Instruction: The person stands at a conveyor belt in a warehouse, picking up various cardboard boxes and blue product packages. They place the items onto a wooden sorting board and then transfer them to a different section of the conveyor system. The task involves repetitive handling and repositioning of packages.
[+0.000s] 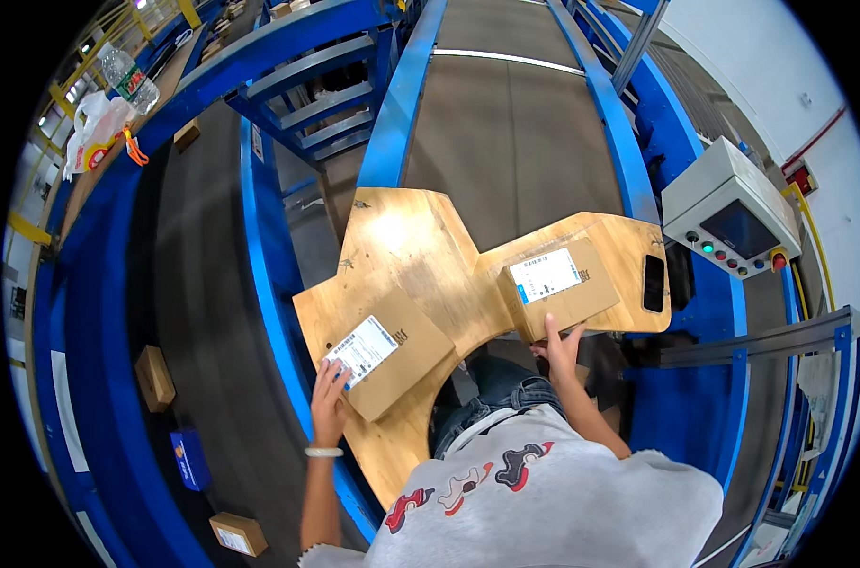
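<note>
Two brown cardboard boxes lie on a curved wooden worktop in front of me, each with a white printed label on its upper face. My left hand (329,401) rests at the outer edge of the left cardboard box (417,355), its fingertips on the label (365,349). At the near edge of the right cardboard box (579,287) is my right hand (561,351). One finger lies against the box's side and other fingers reach under its near corner, partly hidden. The wooden worktop (430,259) has a cut-out around my waist.
A phone (654,284) lies at the worktop's right end, below a control box (739,213) with buttons. A conveyor belt (508,135) runs ahead. Another belt (203,284) on the left carries several parcels, including a blue box (190,460). A water bottle (128,78) and plastic bag (96,131) sit upper left.
</note>
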Demonstrator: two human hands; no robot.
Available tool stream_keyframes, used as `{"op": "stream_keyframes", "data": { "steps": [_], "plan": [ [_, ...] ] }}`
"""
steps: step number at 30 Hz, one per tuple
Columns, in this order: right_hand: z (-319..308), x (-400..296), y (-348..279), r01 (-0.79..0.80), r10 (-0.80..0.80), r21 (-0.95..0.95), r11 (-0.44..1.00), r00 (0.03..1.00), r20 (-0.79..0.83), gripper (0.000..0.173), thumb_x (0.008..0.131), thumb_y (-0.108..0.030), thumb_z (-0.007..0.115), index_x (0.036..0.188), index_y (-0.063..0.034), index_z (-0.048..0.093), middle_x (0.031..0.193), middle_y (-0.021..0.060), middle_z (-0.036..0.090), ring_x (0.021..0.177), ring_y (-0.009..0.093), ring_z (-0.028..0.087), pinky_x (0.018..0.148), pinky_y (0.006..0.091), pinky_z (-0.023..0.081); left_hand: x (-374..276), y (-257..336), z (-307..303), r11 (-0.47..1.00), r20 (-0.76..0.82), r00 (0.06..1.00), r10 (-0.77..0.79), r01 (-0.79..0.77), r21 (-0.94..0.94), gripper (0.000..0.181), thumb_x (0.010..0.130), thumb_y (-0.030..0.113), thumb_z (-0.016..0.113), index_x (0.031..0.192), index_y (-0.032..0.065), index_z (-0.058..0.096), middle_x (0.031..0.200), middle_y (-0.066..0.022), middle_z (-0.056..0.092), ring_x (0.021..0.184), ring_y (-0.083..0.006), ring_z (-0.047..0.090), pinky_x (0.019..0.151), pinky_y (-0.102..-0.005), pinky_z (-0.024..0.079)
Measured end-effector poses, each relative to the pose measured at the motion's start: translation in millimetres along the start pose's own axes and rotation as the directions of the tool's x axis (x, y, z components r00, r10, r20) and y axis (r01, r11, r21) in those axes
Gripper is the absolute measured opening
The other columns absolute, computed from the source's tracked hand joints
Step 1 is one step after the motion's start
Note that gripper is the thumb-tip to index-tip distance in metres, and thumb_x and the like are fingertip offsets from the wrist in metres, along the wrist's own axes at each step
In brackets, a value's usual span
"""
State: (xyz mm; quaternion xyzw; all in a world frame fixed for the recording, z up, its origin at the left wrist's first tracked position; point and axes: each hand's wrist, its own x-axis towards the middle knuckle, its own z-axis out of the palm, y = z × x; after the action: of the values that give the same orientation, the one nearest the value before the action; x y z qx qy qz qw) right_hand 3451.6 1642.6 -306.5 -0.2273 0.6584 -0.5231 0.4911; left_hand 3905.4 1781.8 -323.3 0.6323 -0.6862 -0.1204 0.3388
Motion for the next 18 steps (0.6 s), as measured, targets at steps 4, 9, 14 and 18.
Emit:
{"op": "stream_keyframes", "data": {
  "steps": [4,9,14,18],
  "plan": [
    [93.1,61.9,-10.3,0.115,-0.116,0.061,0.992,0.993,0.017,0.101,0.097,-0.030,0.074,0.163,-0.0145,0.000,0.123,0.0183,0.059,0.078,0.023,0.068,0.051,0.0324,0.055,-7.1,27.2,2.9,0.880,-0.250,0.871,-0.422,0.327,-0.345,0.056,0.093,-0.010,0.055,0.149,-0.0017,0.050,0.164,-0.0193,0.038,0.153,-0.0325,0.035,0.124,-0.0410,0.030],
    [154.4,285.5,-59.4,0.009,-0.010,-0.030,1.000,0.999,-0.050,0.098,0.097,-0.031,0.075,0.162,-0.0077,0.005,0.123,0.0193,0.061,0.081,0.027,0.070,0.066,0.0359,0.061,12.4,35.0,34.8,0.737,-0.217,0.771,-0.598,0.423,-0.527,0.085,0.090,0.000,0.071,0.161,-0.0005,0.026,0.166,-0.0184,0.032,0.151,-0.0280,0.034,0.123,-0.0392,0.029],
    [139.5,231.9,-25.5,-0.053,0.095,-0.106,0.993,0.889,0.448,0.048,0.100,-0.027,0.068,0.136,-0.0029,0.047,0.104,0.0116,0.066,0.078,0.022,0.069,0.063,0.0347,0.059,1.3,13.0,20.6,0.523,-0.011,0.727,-0.687,0.484,-0.702,0.076,0.091,0.007,0.077,0.155,-0.0011,0.038,0.141,-0.0128,0.057,0.127,-0.0200,0.055,0.110,-0.0351,0.043],
    [27.3,117.9,15.4,-0.313,0.444,-0.318,0.895,0.552,0.706,0.033,0.104,-0.027,0.063,0.125,-0.0028,0.061,0.110,0.0131,0.069,0.092,0.023,0.070,0.078,0.0340,0.059,14.8,25.4,27.8,0.444,0.150,0.735,-0.662,0.545,-0.711,0.068,0.091,0.010,0.079,0.149,-0.0009,0.046,0.130,-0.0107,0.065,0.117,-0.0172,0.061,0.102,-0.0325,0.049]
  ]
}}
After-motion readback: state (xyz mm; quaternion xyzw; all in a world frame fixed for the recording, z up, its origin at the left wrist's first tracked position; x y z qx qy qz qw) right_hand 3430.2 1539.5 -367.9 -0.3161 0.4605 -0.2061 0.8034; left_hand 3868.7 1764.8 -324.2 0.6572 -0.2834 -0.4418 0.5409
